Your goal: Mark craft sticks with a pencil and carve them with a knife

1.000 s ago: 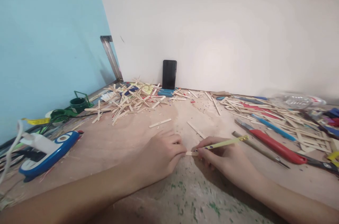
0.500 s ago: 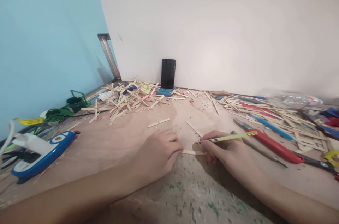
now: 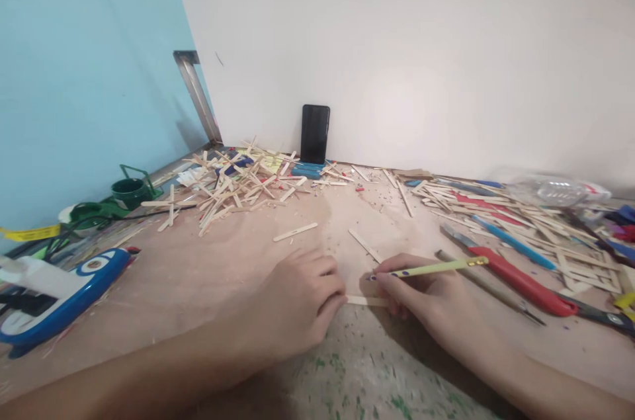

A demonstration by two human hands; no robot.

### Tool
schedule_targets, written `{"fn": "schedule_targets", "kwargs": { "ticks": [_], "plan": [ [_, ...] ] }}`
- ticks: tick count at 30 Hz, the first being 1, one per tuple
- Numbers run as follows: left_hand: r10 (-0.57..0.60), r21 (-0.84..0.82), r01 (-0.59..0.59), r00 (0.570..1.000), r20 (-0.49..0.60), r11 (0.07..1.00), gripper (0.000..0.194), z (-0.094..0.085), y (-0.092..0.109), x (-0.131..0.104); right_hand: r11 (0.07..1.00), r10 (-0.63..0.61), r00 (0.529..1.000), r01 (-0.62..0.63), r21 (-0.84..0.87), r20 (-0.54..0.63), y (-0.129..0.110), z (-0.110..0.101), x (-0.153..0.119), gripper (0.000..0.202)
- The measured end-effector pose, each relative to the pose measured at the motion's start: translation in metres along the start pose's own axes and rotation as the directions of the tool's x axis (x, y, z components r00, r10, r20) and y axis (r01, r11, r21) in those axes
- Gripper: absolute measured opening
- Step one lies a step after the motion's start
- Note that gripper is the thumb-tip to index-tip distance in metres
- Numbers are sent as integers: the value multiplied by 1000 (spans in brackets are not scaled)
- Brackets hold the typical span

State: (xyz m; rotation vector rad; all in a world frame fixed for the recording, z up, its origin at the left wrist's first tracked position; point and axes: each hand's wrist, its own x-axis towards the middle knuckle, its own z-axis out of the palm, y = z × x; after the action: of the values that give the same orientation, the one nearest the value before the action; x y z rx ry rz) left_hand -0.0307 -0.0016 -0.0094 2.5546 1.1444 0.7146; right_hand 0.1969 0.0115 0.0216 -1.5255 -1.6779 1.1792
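Yellow pencil [image 3: 446, 266] is gripped by our right hand [image 3: 436, 301] near its tip, probably for control; the stick [image 3: 364, 301] lies between our hands, our left hand [image 3: 302, 297] curled at its left end, perhaps steadying it; pinched or pressed, we cannot tell.

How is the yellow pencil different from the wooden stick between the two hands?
The yellow pencil has dark spots, but the wooden stick looks plain. The pencil is held in the right hand, while the stick runs between that hand and the left hand. Both ends of the pencil show; the stick's ends are hidden by the hands. Both are thin and straight.
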Motion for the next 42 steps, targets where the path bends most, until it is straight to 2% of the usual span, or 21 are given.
{"fn": "schedule_targets", "kwargs": {
  "ticks": [10, 18, 27, 34, 42],
  "plan": [
    [30, 53, -30, 1000, -1, 998, 18, 0, 0, 1, 999, 2, 999, -3, 35, 39, 4, 0, -2, 30],
    [36, 70, -36, 999, 3, 997, 19, -1, -1, 0, 996, -57, 996, 52, 78, 64, 12, 3, 1, 30],
    [11, 19, -12, 1000, 19, 1000, 20, 0, -3, -2, 997, -43, 997, 38, 70, 69, 15, 1, -2, 33],
    [20, 13, -20, 1000, 21, 1000, 21, 1, -2, -1, 994, -103, 994, 104, -31, 37, 13, 3, 0, 35],
    [56, 55, -56, 998, -8, 997, 21, -3, -4, 0, 996, -31, 998, 25, -90, -63, 1, 4, -3, 37]
  ]
}}
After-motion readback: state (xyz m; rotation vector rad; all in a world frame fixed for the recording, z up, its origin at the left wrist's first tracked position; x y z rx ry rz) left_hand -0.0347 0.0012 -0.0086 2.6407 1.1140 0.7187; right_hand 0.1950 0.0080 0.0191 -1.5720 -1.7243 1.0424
